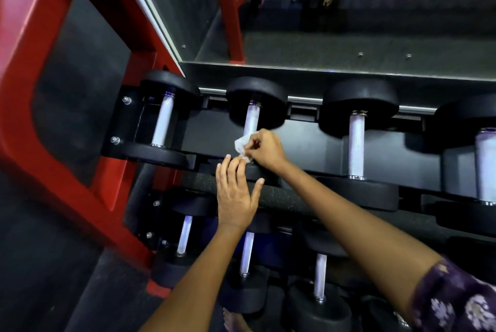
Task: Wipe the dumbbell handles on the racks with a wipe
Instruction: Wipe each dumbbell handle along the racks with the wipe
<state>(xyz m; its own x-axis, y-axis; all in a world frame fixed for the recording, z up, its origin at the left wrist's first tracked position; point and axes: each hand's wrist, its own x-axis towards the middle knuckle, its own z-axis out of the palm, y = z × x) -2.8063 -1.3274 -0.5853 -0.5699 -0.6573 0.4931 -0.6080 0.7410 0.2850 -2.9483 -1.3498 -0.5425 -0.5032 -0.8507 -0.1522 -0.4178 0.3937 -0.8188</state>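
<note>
My right hand (265, 148) reaches forward on an outstretched arm, its fingers (248, 149) curled in a pinch. My left hand (236, 192) lies flat just below it, fingers straight, thumb spread.

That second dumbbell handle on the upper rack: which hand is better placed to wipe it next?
Right. The right hand already pinches the white wipe beside that handle; the left hand holds nothing, its fingers straight, lower down.

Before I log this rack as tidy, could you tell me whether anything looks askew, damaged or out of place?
Nothing stands out. The dumbbells on the upper rack sit side by side in their cradles, handles parallel. The right hand pinches the wipe at the second dumbbell's handle; the left hand is open below it.
</note>
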